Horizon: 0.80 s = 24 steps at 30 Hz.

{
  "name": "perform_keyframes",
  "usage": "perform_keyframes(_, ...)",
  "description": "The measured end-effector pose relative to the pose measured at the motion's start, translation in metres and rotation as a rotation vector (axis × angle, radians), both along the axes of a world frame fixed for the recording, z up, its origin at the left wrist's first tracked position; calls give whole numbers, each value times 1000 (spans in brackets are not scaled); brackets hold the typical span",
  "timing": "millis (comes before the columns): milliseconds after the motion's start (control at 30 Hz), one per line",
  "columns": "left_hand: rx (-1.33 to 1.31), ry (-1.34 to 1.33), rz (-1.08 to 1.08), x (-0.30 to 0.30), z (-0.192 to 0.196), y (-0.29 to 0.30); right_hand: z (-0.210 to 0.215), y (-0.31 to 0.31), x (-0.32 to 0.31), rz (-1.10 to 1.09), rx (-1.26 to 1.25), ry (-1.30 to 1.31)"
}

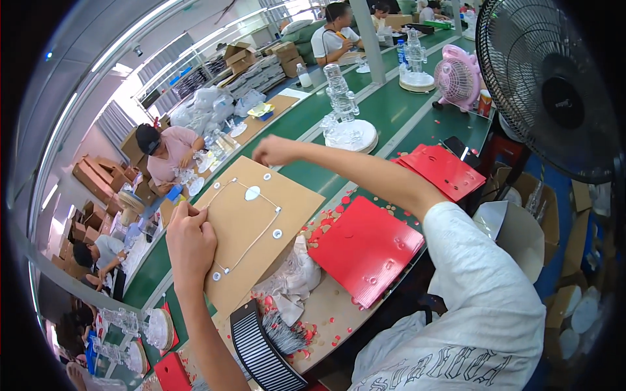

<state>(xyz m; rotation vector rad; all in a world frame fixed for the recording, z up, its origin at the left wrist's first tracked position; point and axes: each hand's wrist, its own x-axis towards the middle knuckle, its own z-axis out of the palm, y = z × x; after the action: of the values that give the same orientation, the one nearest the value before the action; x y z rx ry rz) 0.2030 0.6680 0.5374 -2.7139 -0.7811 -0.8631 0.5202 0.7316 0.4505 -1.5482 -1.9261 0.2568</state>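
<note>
Fingertips of left hand (190, 242) hidden against cardboard panel (261, 228).

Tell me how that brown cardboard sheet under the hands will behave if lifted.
The brown cardboard sheet lies flat and thin, so it is probably light and fairly stiff, flexing a little. The white cord threaded through it looks floppy. Left hand and right hand rest at its edges.

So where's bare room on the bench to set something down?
Bare green surface lies between the clear stacked parts and the upper red board. It is crowded between the brown card and the lower red board: punched discs, plastic bags.
</note>
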Motion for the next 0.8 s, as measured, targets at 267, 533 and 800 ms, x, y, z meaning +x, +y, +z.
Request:
perform_keyframes(267, 76, 16, -15, 6, 0, 20, -54, -128, -68, 301, -403, 464)
perform_keyframes(533, 56, -89, -39, 16, -6, 50, -111, -84, -92, 337, -40, 437)
perform_keyframes(800, -204, -1342, -227, -85, 14, 54, -70, -93, -145, 134, 50, 1012)
